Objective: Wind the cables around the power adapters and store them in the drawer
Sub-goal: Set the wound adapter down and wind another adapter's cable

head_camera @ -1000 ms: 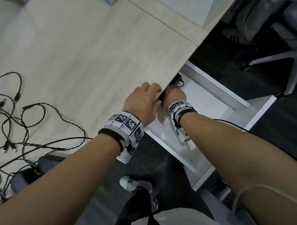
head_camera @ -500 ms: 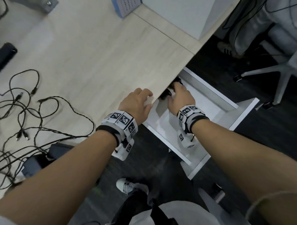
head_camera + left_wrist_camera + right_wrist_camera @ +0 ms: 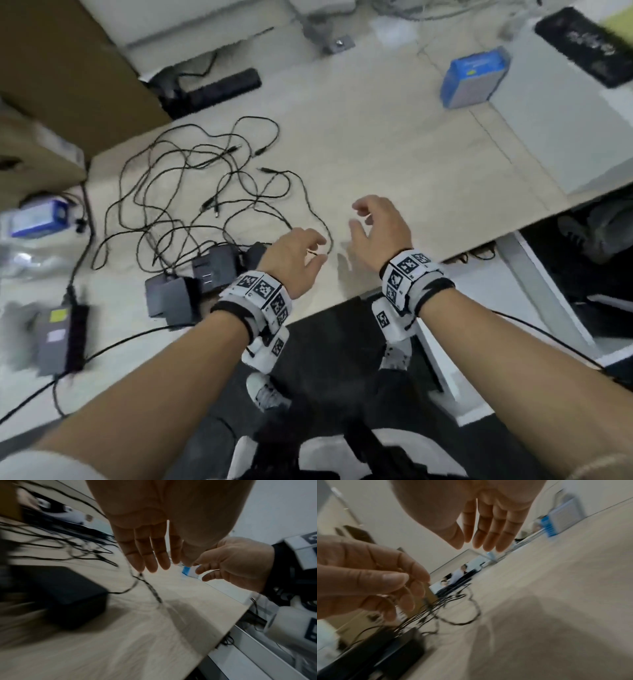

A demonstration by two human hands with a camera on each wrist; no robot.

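Note:
Two black power adapters (image 3: 168, 301) (image 3: 214, 267) lie near the desk's front edge, with a tangle of thin black cables (image 3: 205, 192) spreading out behind them. My left hand (image 3: 317, 251) hovers just right of the adapters, over a cable loop, fingers relaxed and holding nothing. My right hand (image 3: 359, 219) hangs beside it, also empty with loosely spread fingers. The left wrist view shows straight left fingers (image 3: 150, 561) above a blurred adapter (image 3: 65, 591). The white drawer (image 3: 544, 291) stands pulled out under the desk at the right.
A blue box (image 3: 472, 78) and a large white box (image 3: 565, 113) sit at the back right. A cardboard box (image 3: 68, 68) and a black power strip (image 3: 219, 89) lie at the back left. A grey adapter with a yellow label (image 3: 54, 335) rests front left.
Both hands have come out from the drawer and moved left over the desk top toward the adapters. The head view has swung left; the drawer now sits at the right edge.

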